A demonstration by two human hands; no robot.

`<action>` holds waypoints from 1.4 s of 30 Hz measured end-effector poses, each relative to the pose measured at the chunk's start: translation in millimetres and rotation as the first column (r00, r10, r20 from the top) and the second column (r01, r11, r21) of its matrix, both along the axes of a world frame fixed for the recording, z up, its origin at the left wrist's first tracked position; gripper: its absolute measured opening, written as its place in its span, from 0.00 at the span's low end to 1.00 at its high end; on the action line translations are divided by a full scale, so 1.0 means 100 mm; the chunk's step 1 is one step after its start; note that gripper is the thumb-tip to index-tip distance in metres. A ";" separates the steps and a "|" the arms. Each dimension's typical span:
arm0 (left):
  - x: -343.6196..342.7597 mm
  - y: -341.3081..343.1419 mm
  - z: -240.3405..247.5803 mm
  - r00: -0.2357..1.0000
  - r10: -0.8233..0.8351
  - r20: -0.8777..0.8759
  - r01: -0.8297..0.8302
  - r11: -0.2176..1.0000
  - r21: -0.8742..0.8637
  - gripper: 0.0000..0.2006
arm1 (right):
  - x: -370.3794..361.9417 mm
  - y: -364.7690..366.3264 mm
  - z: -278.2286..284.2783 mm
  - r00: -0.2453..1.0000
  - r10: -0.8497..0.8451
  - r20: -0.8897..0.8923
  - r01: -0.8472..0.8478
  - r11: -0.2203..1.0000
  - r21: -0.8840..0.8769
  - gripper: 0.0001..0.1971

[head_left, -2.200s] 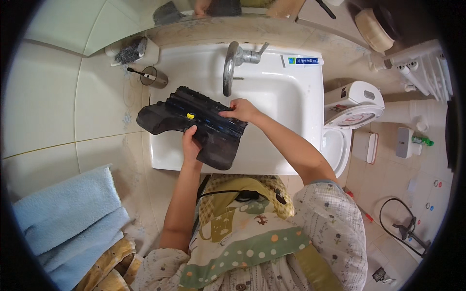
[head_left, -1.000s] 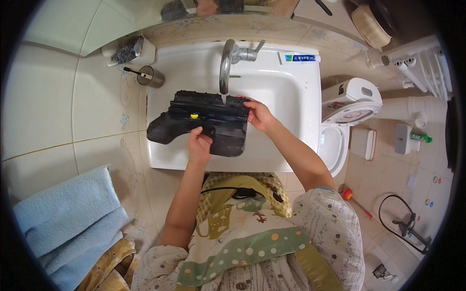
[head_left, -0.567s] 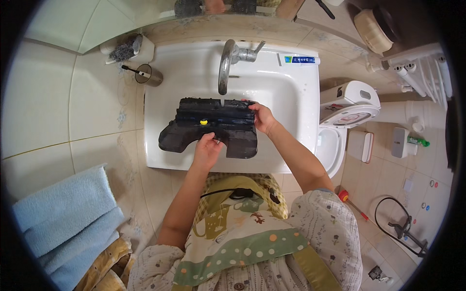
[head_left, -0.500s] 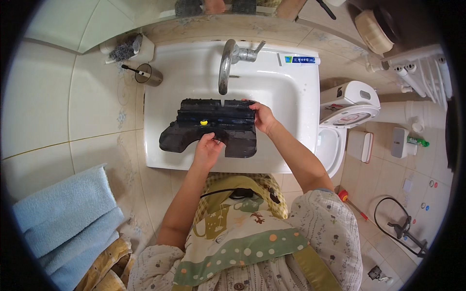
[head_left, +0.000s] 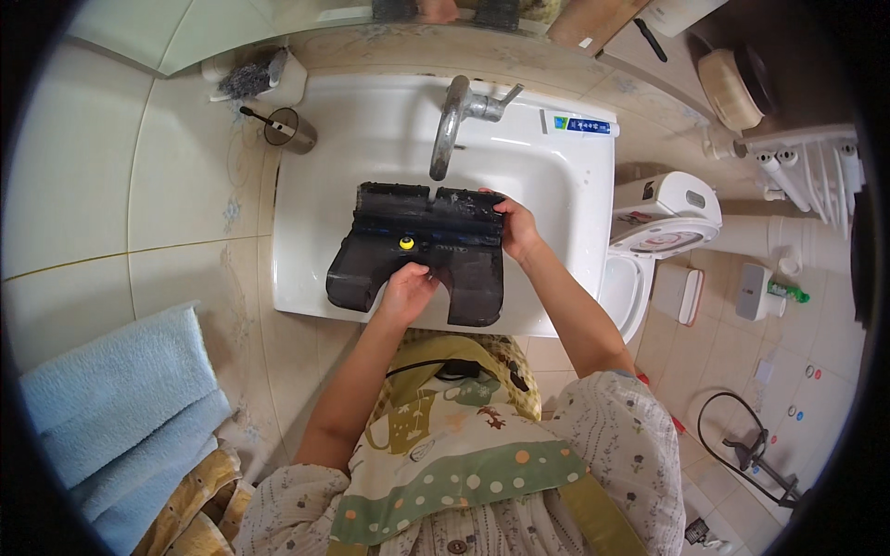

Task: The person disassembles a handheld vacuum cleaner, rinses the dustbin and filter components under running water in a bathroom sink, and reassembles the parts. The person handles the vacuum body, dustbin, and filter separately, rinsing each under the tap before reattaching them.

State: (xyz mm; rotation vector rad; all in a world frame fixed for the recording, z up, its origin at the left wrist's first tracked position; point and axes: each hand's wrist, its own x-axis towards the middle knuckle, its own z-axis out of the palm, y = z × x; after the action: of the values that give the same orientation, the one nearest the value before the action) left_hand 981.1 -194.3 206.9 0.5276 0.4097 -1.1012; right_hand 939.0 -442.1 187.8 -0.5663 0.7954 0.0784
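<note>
A black plastic part (head_left: 422, 250), broad and flat with a forked lower end and a small yellow knob at its middle, is held level over the white sink (head_left: 565, 195), directly below the spout of the chrome tap (head_left: 451, 120). The left hand (head_left: 406, 289) grips its near edge at the notch between the two prongs, fingers curled shut onto the plastic. The right hand (head_left: 517, 227) holds the part's upper right corner, fingers wrapped over the rim and clamped on it. Both forearms reach up from the lower edge, above a patterned apron (head_left: 445, 445). At the sink's back left stands a metal cup (head_left: 289, 130) with a dark brush in it; a tube (head_left: 581, 123) lies on the back right rim. A white toilet (head_left: 663, 222) sits just right of the sink, and blue towels (head_left: 120, 408) hang at lower left.
</note>
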 end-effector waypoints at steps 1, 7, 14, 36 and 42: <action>0.01 0.00 0.00 1.000 0.006 -0.015 -0.006 1.000 0.019 0.07 | 0.03 0.02 0.01 1.000 -0.022 0.003 0.022 1.000 0.001 0.25; 0.14 0.06 -0.22 0.997 0.010 -0.071 -0.008 0.999 0.035 0.06 | 0.15 0.04 -0.05 0.994 -0.102 0.046 0.102 0.995 0.016 0.25; 0.22 0.00 -0.31 0.999 -0.002 -0.054 0.005 0.998 0.055 0.05 | 0.22 -0.01 0.00 0.988 -0.137 0.069 0.135 0.990 0.026 0.25; 0.41 0.34 0.42 0.947 0.319 0.015 -0.313 0.917 0.248 0.11 | -0.18 0.39 0.85 0.948 0.304 -0.090 -0.317 0.906 -0.282 0.14; 0.55 0.34 0.41 0.966 0.257 -0.020 -0.220 0.862 0.456 0.11 | 0.08 0.37 0.99 0.889 0.452 0.076 -0.105 0.362 -0.926 0.14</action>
State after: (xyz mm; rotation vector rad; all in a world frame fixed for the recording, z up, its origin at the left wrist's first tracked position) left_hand 1036.2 -160.5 248.1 0.8199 0.7923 -0.7840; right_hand 947.3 -405.4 286.6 -1.7603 0.3226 -0.1535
